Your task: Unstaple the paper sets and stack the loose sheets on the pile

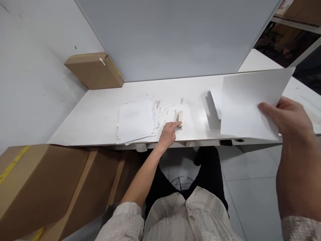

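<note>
My left hand [168, 134] rests at the table's front edge, palm down. One of its fingers is stretched out and touches the near end of a small cream stapler [180, 116], without wrapping round it. A stack of white paper [135, 118] with uneven edges lies left of that hand. On the right, my right hand [292, 115] is closed on a white paper sheet [247, 103], thumb on top and fingers behind. The sheet is raised above the table and partly covers another piece of white paper [216, 100].
Small paper scraps [164, 112] lie between the stack and the stapler. A cardboard box [95, 71] stands at the back left, beside a grey panel [175, 40]. Large cardboard boxes [37, 187] fill the lower left. Shelves [298, 25] are at the upper right.
</note>
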The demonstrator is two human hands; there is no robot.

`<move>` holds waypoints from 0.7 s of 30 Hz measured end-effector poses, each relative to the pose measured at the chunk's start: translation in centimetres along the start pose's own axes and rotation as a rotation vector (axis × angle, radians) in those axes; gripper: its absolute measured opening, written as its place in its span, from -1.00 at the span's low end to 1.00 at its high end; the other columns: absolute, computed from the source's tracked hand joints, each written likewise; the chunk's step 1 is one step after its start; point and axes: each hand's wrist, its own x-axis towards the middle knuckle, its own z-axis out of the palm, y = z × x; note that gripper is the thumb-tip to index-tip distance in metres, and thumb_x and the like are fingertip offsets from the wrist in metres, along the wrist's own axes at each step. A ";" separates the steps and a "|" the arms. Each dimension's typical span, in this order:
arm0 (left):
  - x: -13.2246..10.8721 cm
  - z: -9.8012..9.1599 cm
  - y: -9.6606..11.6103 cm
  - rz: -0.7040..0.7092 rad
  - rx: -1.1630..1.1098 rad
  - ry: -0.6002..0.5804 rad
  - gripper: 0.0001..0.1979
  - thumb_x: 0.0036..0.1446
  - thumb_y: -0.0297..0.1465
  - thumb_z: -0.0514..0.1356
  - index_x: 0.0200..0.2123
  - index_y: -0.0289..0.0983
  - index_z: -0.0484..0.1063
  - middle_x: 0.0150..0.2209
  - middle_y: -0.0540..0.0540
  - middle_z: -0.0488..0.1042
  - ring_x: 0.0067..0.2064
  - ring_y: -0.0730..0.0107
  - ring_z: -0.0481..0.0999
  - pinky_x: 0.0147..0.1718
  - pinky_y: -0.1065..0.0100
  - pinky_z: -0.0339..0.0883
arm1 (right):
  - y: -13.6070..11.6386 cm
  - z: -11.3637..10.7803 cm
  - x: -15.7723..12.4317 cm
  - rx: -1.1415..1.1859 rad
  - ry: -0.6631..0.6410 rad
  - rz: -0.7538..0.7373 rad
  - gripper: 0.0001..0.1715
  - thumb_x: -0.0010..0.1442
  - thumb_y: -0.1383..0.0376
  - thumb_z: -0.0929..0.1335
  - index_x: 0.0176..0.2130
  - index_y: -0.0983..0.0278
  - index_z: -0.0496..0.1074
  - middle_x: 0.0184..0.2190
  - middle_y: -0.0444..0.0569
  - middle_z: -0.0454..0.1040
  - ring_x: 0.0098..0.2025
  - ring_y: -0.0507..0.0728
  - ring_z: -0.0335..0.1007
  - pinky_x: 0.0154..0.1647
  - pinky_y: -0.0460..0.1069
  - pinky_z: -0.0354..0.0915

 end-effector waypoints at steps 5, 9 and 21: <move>0.0 -0.1 0.1 -0.003 -0.006 0.007 -0.43 -0.02 -0.74 -0.10 0.03 -0.26 0.30 -0.13 -0.12 0.43 -0.07 0.29 0.32 -0.04 0.24 0.26 | -0.3 1.0 8.5 -0.220 -0.035 0.099 -0.76 -0.07 0.16 0.45 -0.35 0.16 0.41 -0.43 -0.06 0.43 -0.46 0.12 0.31 -0.40 0.10 0.28; 0.0 -0.2 0.1 -0.019 -0.004 -0.001 -0.44 -0.02 -0.73 -0.10 0.03 -0.25 0.31 -0.13 -0.12 0.43 -0.08 0.29 0.32 -0.05 0.24 0.27 | 1.8 1.4 10.1 -0.355 0.056 -0.005 -0.65 -0.12 0.14 0.45 -0.31 0.16 0.33 -0.43 -0.08 0.39 -0.40 0.14 0.32 -0.29 0.11 0.25; -1.8 -2.1 0.5 -0.029 0.107 0.184 -0.63 0.22 -0.51 -0.06 0.06 -0.21 0.29 -0.10 -0.13 0.44 -0.03 0.35 0.37 -0.02 0.28 0.27 | 2.7 15.0 -9.3 -0.023 -0.470 -0.350 -0.69 0.13 0.10 0.28 -0.26 0.24 0.45 -0.47 -0.06 0.50 -0.55 0.06 0.34 -0.47 -0.03 0.26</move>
